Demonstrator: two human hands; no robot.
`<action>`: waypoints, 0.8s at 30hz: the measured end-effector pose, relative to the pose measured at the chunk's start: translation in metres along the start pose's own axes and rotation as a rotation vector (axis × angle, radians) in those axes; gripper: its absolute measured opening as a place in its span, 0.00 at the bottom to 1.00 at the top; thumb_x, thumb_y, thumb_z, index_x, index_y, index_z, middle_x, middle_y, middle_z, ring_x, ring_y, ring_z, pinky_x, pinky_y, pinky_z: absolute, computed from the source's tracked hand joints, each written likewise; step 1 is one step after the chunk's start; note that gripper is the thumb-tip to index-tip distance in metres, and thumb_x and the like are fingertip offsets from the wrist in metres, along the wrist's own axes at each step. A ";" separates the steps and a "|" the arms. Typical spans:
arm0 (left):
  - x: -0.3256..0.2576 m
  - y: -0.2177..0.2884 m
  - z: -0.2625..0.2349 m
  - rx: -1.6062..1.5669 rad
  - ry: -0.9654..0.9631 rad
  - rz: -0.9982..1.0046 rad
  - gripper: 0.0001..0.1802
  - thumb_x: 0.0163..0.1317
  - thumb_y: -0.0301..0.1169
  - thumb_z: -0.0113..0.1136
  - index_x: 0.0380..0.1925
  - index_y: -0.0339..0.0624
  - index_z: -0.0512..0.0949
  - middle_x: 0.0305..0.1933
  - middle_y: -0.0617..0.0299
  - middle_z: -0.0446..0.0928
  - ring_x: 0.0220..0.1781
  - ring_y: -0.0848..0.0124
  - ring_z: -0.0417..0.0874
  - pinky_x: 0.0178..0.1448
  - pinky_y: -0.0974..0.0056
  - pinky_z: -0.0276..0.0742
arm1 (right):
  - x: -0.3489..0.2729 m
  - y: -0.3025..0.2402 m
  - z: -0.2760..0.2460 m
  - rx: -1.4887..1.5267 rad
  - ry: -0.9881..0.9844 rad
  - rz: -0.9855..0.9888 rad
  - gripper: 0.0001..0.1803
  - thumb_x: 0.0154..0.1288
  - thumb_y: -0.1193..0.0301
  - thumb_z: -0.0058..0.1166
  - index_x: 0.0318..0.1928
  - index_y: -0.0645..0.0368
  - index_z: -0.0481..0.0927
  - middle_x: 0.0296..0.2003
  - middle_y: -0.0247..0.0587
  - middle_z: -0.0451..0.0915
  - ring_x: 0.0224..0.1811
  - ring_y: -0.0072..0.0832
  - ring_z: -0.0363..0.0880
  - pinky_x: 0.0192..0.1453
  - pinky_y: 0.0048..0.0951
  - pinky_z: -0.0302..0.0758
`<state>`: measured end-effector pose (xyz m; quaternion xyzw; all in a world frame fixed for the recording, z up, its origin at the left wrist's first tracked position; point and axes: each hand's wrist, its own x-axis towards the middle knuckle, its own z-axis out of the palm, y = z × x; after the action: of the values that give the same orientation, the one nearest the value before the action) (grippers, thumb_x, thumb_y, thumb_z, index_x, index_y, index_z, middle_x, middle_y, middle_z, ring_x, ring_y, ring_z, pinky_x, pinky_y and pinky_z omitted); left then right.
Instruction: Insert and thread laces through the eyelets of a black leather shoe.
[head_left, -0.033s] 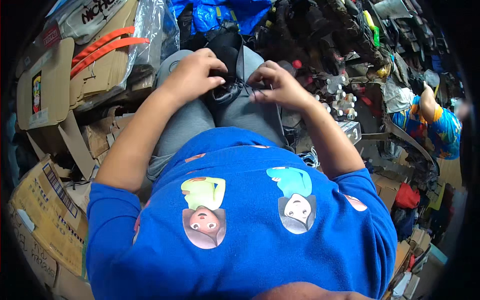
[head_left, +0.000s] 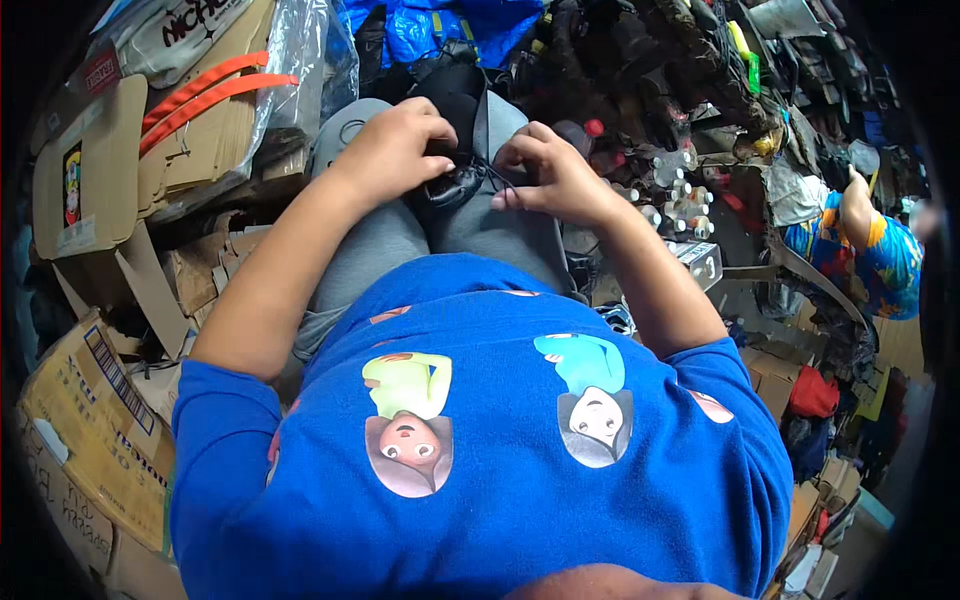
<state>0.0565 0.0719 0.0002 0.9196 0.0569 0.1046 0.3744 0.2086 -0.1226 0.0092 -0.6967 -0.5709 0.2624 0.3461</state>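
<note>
Hands meet on a glossy black leather shoe (head_left: 455, 185) lying across the grey-trousered lap: left hand (head_left: 392, 150) curled tight over its upper, right hand (head_left: 550, 172) pinching a thin black lace (head_left: 497, 177). Creased brown cardboard boxes (head_left: 90, 400) crowd the left.
</note>
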 end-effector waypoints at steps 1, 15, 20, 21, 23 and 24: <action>0.006 0.001 0.006 0.044 -0.046 0.062 0.07 0.50 0.27 0.64 0.30 0.39 0.81 0.34 0.55 0.78 0.41 0.62 0.80 0.46 0.62 0.74 | 0.000 0.000 0.000 0.001 0.000 0.004 0.15 0.48 0.66 0.69 0.37 0.56 0.82 0.35 0.43 0.74 0.41 0.37 0.78 0.46 0.35 0.75; 0.002 -0.010 -0.007 0.397 0.059 0.153 0.11 0.51 0.26 0.59 0.36 0.42 0.73 0.31 0.54 0.76 0.36 0.54 0.79 0.41 0.54 0.75 | 0.033 0.033 -0.049 1.441 0.637 0.314 0.26 0.72 0.48 0.36 0.54 0.55 0.74 0.32 0.36 0.80 0.40 0.29 0.78 0.51 0.37 0.70; 0.006 -0.013 -0.001 0.483 0.103 0.165 0.10 0.52 0.26 0.58 0.36 0.45 0.73 0.31 0.58 0.73 0.34 0.56 0.78 0.41 0.56 0.74 | 0.009 0.049 -0.060 0.875 0.091 0.310 0.25 0.69 0.48 0.43 0.46 0.56 0.82 0.17 0.25 0.68 0.21 0.18 0.61 0.42 0.27 0.67; 0.007 -0.013 0.000 0.482 0.104 0.159 0.10 0.52 0.26 0.58 0.36 0.45 0.73 0.31 0.58 0.73 0.34 0.56 0.78 0.41 0.56 0.74 | 0.007 0.054 -0.049 0.419 0.036 0.258 0.22 0.65 0.49 0.50 0.42 0.53 0.84 0.20 0.30 0.76 0.22 0.22 0.68 0.44 0.28 0.64; 0.009 -0.015 -0.001 0.544 0.134 0.229 0.11 0.52 0.25 0.58 0.37 0.45 0.74 0.31 0.58 0.73 0.33 0.55 0.77 0.40 0.55 0.74 | 0.008 0.030 -0.037 -0.452 -0.117 0.050 0.19 0.62 0.50 0.53 0.36 0.50 0.85 0.25 0.36 0.81 0.27 0.29 0.75 0.48 0.32 0.62; 0.008 -0.017 -0.006 0.546 0.132 0.222 0.11 0.52 0.25 0.58 0.37 0.45 0.74 0.31 0.58 0.73 0.33 0.55 0.77 0.40 0.55 0.74 | 0.012 0.013 -0.037 -0.622 -0.195 0.058 0.14 0.65 0.55 0.52 0.33 0.51 0.80 0.26 0.38 0.79 0.32 0.33 0.77 0.54 0.35 0.58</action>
<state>0.0629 0.0893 -0.0062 0.9780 0.0065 0.1854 0.0950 0.2475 -0.1193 0.0222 -0.7565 -0.6342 0.1506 0.0528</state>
